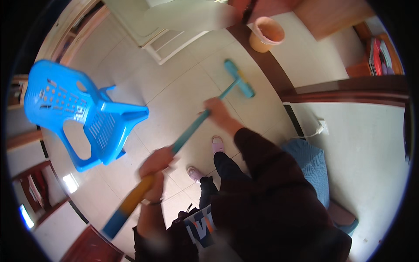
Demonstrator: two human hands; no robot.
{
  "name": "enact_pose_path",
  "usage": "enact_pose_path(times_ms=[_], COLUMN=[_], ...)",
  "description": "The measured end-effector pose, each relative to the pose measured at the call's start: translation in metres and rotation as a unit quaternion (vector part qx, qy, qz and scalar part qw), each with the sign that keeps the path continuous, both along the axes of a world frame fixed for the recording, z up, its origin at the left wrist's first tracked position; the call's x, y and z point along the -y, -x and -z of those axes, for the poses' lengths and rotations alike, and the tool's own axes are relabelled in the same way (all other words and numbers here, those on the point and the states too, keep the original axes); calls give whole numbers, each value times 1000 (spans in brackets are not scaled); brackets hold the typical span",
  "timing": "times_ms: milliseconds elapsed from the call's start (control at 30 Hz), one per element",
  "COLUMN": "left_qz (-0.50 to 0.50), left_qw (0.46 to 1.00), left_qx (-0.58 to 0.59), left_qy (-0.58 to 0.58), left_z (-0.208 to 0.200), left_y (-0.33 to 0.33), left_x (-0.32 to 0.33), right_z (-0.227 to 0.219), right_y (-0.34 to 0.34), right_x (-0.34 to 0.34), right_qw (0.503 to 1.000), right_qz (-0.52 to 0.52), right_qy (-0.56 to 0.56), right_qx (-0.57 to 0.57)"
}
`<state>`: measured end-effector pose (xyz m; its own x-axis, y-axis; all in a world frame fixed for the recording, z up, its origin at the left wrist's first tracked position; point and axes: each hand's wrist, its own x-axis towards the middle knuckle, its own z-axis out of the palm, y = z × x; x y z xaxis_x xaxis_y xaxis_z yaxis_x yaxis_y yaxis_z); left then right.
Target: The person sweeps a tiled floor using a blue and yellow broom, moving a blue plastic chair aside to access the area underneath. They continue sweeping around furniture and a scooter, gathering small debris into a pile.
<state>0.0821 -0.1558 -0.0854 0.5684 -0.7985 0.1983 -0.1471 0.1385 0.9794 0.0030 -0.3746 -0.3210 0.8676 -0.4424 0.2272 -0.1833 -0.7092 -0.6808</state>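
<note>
Across the pale tiled floor (174, 91), a mop (188, 135) slants from lower left to upper right, its teal mop head (239, 79) lying over the tiles near a dark brown strip (279, 72). The left hand (157, 161), blurred, has its grip closed round the handle just above the yellow part; the right hand (217, 111) has its grip wrapped round the teal part, nearer the mop head. On the left, a blue plastic chair (104, 131) takes up much of the floor, apart from the handle. Both pink shoes (217, 145) stand on the tiles, to the right of the handle and close to it. Beyond the mop head, near the strip, is an orange wastebasket (262, 43). At the top, a white frame (174, 46) comes down to the floor. A blue patterned cushion (312, 163) sits beside the right sleeve (266, 155), and a white plug (322, 126) with its cord is on the wall near it.
</note>
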Motion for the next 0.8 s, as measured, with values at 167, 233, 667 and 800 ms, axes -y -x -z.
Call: enact_pose_path(times_ms=[167, 233, 667, 800], left_qz=[-54, -105, -313, -371], left_qw=[977, 968, 939, 928], left_qx=[-193, -224, 3, -27], left_qy=[-68, -48, 145, 36], left_z=[83, 91, -53, 12], left_y=[26, 20, 28, 33], left_x=[-18, -39, -244, -249], right_z=[9, 31, -85, -27], right_y=[-6, -21, -110, -139], right_x=[16, -5, -297, -271], right_qw=[980, 969, 891, 894], right_qz=[-59, -134, -440, -415], right_qy=[74, 109, -23, 121], right_qx=[-173, -179, -107, -117])
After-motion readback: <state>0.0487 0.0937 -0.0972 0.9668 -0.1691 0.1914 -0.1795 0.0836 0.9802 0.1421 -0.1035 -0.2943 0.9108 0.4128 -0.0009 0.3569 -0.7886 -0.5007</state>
